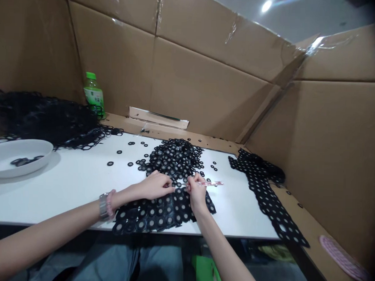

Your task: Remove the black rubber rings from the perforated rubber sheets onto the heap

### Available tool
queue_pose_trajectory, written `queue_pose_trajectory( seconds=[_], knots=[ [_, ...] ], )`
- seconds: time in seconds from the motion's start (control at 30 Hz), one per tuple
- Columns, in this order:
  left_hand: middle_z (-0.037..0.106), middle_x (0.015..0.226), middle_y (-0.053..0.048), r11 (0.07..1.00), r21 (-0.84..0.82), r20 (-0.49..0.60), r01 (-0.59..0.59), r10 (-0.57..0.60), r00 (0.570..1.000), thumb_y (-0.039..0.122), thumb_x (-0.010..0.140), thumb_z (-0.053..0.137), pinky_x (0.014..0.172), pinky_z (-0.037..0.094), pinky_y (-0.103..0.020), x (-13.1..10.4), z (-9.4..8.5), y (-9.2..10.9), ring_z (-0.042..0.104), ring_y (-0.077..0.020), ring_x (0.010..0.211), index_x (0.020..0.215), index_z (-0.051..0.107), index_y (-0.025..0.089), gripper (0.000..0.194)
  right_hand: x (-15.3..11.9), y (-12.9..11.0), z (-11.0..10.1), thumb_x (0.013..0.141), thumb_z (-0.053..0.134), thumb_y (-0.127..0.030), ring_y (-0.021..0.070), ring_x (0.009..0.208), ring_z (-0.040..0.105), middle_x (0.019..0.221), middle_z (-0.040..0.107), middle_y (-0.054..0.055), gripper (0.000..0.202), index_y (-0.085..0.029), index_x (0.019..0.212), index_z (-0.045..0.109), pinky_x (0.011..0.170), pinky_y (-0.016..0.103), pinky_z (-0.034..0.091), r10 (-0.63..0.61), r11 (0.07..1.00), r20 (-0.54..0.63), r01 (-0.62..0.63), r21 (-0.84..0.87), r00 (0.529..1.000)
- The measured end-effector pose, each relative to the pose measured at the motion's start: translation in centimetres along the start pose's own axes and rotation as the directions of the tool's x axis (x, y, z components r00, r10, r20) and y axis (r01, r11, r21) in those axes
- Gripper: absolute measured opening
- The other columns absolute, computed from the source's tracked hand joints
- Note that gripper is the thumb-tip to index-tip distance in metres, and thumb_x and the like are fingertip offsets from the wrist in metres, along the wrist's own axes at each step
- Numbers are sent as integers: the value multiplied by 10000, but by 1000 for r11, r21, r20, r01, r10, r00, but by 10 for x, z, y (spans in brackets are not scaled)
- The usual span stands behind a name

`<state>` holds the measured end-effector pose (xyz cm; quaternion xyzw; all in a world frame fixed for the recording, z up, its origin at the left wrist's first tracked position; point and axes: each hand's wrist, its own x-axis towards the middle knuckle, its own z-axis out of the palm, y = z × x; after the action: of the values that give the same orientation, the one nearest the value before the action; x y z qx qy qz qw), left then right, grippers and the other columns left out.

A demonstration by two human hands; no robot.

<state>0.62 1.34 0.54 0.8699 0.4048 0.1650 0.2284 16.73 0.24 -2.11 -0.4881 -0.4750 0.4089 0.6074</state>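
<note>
A black sheet (152,215) with rows of pale round spots lies at the front edge of the white tabletop. My left hand (154,186), fingers curled, rests on its upper left part, thumb and forefinger closed at the far edge. In my right hand (196,194) is a thin pen-like tool with a pink-patterned handle (212,183); its tip points left towards my left fingers, and its exact kind is unclear. Just beyond both hands rises a heap of small black rings with pale centres (174,158). Several loose rings (130,164) are scattered around it.
At left stand a white bowl (47,152) with black pieces inside, a tangled heap of black webbing (43,119) and a green-capped bottle (95,96). More spotted black sheets (265,196) lie at right. Cardboard walls (207,88) enclose the table; a pink checked pad (343,256) sits lower right.
</note>
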Motion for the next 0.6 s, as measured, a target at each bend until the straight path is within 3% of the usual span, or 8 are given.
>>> queue_pose_trajectory(
  seconds=[0.43, 0.6],
  knots=[
    [505, 547, 50, 989, -138, 49, 45, -38, 998, 405, 761, 527, 625, 277, -221, 5, 2, -6, 438, -106, 540, 681, 610, 156, 274, -2, -4, -5, 580, 519, -147, 91, 423, 350, 403, 356, -80, 245, -213, 457, 318, 457, 226, 270, -74, 962, 96, 97, -254, 993],
    [561, 657, 26, 995, -92, 61, 31, -25, 998, 353, 808, 476, 721, 259, -257, 5, 5, -4, 483, -127, 636, 746, 595, 147, 246, -4, -6, -4, 608, 506, -146, 97, 440, 338, 415, 351, -74, 248, -218, 471, 312, 475, 241, 267, -78, 952, 117, 108, -287, 990]
  ],
)
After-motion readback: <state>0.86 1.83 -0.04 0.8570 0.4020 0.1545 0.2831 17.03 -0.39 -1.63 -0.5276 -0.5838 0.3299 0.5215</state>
